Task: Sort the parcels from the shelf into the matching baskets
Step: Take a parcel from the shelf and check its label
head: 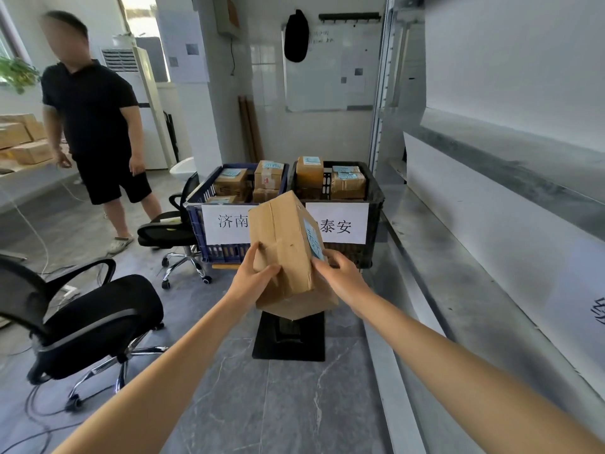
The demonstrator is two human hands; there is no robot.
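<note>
Brown cardboard parcel, oblong, taped, tilted with its far end raised, held in the air at centre, in front of the two baskets and above a black rectangular floor plate on the grey marbled floor. Light-blue handwritten label on the parcel's right face, characters too slanted to read with certainty. Left hand clasped on the parcel's near left side, thumb across the front face; left grip grasping the parcel. Right hand pressed on the near right edge just beside the blue label, fingers wrapped behind; right grip likewise grasping the parcel. Dark-blue plastic lattice basket at far left of centre, carrying a white paper sign printed 济南, partly covered by the parcel. Black plastic lattice basket touching it on the right, carrying a white paper sign printed 泰安. Both baskets loaded with smaller brown cartons bearing blue labels. Grey metal shelf along the right side, its near tier bare where visible. Two black mesh office chairs at left, one near, one far just beside the blue basket. Standing person in black shirt and shorts at far left, well apart from the baskets. White wall board behind the baskets.
</note>
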